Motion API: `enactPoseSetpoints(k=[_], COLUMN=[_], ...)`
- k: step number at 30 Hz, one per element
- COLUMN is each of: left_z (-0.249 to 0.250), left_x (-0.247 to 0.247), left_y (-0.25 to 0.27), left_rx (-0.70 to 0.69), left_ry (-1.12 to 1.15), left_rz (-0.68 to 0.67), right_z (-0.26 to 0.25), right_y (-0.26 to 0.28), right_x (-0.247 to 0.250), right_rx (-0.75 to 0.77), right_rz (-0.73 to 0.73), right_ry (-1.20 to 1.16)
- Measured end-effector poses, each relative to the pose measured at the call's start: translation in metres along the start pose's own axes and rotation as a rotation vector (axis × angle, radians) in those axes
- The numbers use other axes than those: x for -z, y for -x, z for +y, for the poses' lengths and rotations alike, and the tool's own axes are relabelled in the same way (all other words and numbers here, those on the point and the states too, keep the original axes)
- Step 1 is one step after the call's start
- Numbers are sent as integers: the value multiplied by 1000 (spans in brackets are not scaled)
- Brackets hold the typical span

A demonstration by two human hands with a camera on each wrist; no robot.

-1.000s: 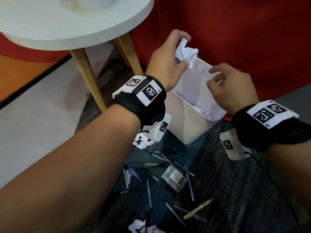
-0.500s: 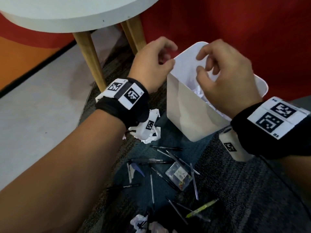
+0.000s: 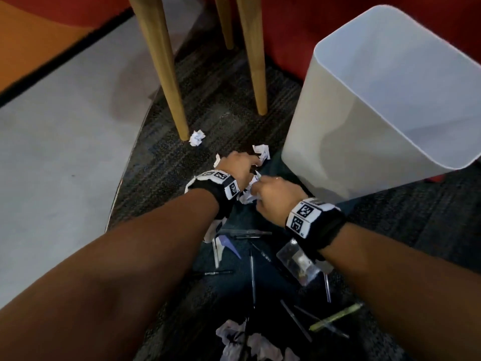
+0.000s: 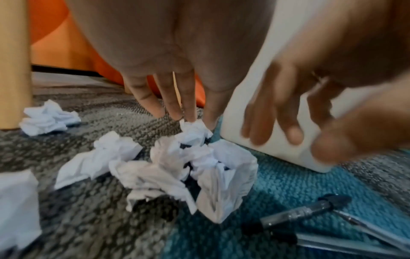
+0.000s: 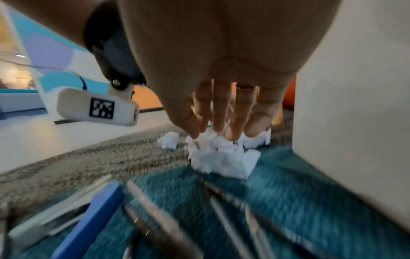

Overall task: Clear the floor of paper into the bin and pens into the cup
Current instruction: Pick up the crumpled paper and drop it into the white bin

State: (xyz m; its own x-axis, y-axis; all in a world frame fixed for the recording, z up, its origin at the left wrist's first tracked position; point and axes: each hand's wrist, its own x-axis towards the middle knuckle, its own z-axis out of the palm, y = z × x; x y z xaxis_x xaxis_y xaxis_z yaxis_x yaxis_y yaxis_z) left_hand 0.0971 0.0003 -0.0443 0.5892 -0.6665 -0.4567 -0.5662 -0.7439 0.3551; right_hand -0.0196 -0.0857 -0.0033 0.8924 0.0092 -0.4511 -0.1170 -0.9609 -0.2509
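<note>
A pile of crumpled white paper (image 4: 188, 166) lies on the carpet beside the white bin (image 3: 364, 113). My left hand (image 4: 184, 112) reaches down with straight fingers whose tips touch the top of the pile. My right hand (image 5: 221, 129) comes in from the right, fingers extended onto the same paper (image 5: 221, 154). In the head view the left hand (image 3: 242, 165) and right hand (image 3: 268, 191) meet over the paper (image 3: 248, 194). Neither hand grips anything. Several pens (image 3: 252, 277) lie scattered nearer to me. The cup is out of view.
Two more paper balls (image 3: 196, 138) (image 3: 261, 152) lie near the wooden table legs (image 3: 166, 69). A clear plastic box (image 3: 299, 261), a yellow-green pen (image 3: 335, 316) and more crumpled paper (image 3: 250, 342) sit on the carpet close to me. Red wall stands behind the bin.
Both hands have come down from the bin's rim to the paper pile on the floor. The paper ball my left hand held is gone from it. The view has tilted downward.
</note>
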Motion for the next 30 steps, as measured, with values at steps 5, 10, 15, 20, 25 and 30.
enactPoseSetpoints(k=[5, 10, 15, 20, 25, 30], left_z=[-15, -20, -22, -18, -8, 2], left_x=[-24, -35, -36, -36, -38, -31], left_y=[-12, -9, -15, -18, -12, -3], left_rx=[-35, -59, -72, -33, 8, 38], left_ry=[-182, -179, -252, -280, -312, -206], left_rz=[-52, 27, -25, -7, 46, 108], right_z=[8, 15, 26, 33, 28, 16], right_y=[-15, -20, -18, -9, 15, 43], right_x=[-58, -72, -84, -75, -10, 48], right_rx=[-67, -119, -113, -105, -20, 260], right_rz=[-118, -40, -88, 4, 5, 140], right_ry=[-71, -109, -139, -55, 149, 264])
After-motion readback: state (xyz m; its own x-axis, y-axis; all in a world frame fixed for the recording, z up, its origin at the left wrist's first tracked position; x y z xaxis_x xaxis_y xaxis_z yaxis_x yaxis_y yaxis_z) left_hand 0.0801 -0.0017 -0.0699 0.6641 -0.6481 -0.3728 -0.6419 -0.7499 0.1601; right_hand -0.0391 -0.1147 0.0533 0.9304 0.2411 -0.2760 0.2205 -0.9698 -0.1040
